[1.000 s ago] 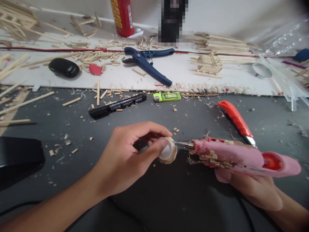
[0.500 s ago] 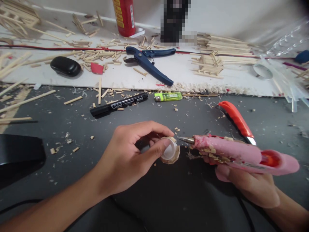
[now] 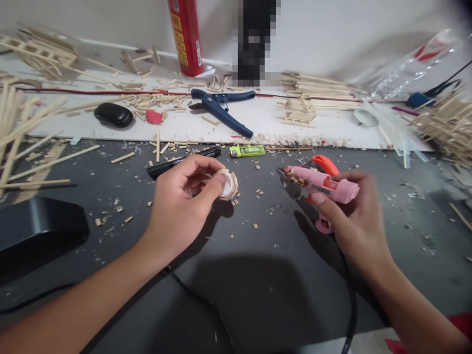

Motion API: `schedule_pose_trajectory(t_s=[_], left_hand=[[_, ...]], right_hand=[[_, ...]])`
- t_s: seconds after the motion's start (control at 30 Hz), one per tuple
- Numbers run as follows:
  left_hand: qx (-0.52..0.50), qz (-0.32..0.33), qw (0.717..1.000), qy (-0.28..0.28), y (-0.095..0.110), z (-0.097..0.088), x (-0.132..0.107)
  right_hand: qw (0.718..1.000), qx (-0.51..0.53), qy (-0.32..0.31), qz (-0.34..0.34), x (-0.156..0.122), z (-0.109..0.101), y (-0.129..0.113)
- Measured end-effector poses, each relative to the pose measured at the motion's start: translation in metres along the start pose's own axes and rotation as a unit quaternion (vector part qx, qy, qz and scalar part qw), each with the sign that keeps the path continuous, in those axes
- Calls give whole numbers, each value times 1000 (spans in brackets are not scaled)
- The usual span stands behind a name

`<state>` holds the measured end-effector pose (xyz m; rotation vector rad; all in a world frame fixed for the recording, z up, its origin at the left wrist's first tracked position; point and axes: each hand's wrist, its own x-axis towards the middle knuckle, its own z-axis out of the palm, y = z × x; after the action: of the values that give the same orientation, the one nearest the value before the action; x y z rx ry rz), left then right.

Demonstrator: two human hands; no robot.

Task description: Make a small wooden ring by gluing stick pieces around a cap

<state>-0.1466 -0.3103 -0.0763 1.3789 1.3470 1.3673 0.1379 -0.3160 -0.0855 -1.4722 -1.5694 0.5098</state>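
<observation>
Between thumb and fingers, my left hand (image 3: 184,196) pinches a white bottle cap (image 3: 228,186) with small wood pieces around its rim. The cap is held above the dark table, its hollow side facing right. My right hand (image 3: 356,216) is closed on a pink hot glue gun (image 3: 319,182), whose metal nozzle points left, apart from the cap. Dried glue and wood bits cling to the gun's front. Partly behind the gun lies an orange-handled tool (image 3: 325,164). A black marker (image 3: 184,161) lies behind my left hand, partly covered by it.
A green lighter (image 3: 247,150) and blue cutters (image 3: 224,113) lie farther back. Wooden sticks (image 3: 317,86), a black mouse-shaped object (image 3: 113,115), clear glue sticks (image 3: 398,132) and a red can (image 3: 185,39) stand or lie along the wall. A black cord (image 3: 349,295) hangs from the gun.
The glue gun has drawn back from the cap and turned, its nozzle now well apart from it. My left hand has shifted up and left with the cap. The view has tilted up.
</observation>
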Motion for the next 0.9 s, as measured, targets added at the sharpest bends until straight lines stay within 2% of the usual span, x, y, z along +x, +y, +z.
schedule_pose_trajectory(t_s=[0.07, 0.1, 0.13, 0.17, 0.2, 0.23, 0.3, 0.37, 0.43, 0.53, 0.63, 0.77, 0.9], left_hand=[[-11, -2, 1000, 7, 0, 0, 0], [-18, -5, 1000, 12, -1, 0, 1], [-26, -8, 999, 17, -1, 0, 1], [-33, -9, 999, 23, -2, 0, 1], [-39, -8, 999, 29, -2, 0, 2], [-42, -4, 999, 34, -2, 0, 3], [-41, 8, 998, 42, -2, -1, 3], [-34, 24, 998, 45, -2, -3, 4], [-26, 37, 998, 45, -1, -4, 4], [-17, 46, 998, 45, 1, -5, 4], [-7, 53, 997, 49, 3, -6, 4], [2, 58, 997, 47, 3, -6, 3], [13, 60, 997, 41, 3, -6, 2]], right_hand=[[979, -59, 141, -134, -9, -3, -12], [957, -85, 176, -214, -15, -4, -20], [938, -103, 165, -288, -19, -4, -30], [927, -122, 109, -338, -23, -3, -40], [923, -142, 17, -356, -25, -1, -51], [916, -163, -77, -358, -25, 3, -61], [905, -206, -210, -308, -18, 15, -78], [893, -248, -297, -231, -6, 31, -87], [876, -287, -339, -186, 6, 47, -90], [860, -318, -353, -183, 18, 61, -92], [848, -382, -313, -195, 24, 63, -96], [806, -493, -241, -221, 40, 64, -105], [753, -567, -235, -235, 61, 77, -106]])
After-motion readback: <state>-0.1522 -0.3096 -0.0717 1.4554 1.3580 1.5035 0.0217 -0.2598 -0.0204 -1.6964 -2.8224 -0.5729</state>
